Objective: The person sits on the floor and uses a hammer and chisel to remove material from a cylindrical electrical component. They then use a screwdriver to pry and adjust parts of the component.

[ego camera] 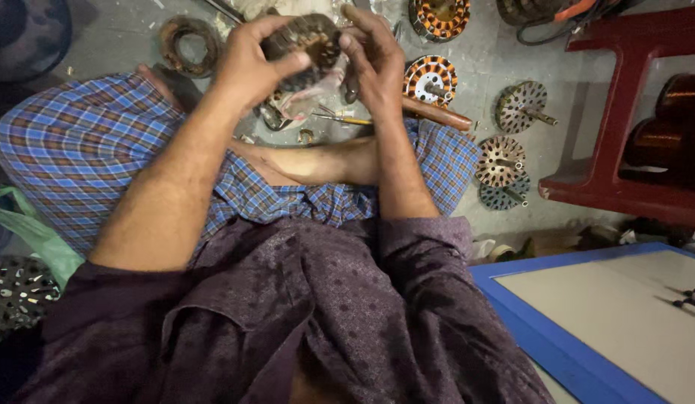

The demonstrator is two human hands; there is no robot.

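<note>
Head view: stator (302, 41) held up over the lap, clamped by left hand (246, 63); right hand (373, 63) pinching at its edge; brace it firmly, work one slot at a time; more stators (429, 78) on floor (123, 34).

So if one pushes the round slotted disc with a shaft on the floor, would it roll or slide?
The slotted disc lies flat, so it would probably slide, not roll. It looks like stacked metal, likely heavy for its size. Its shaft sticks sideways and might catch.
</note>
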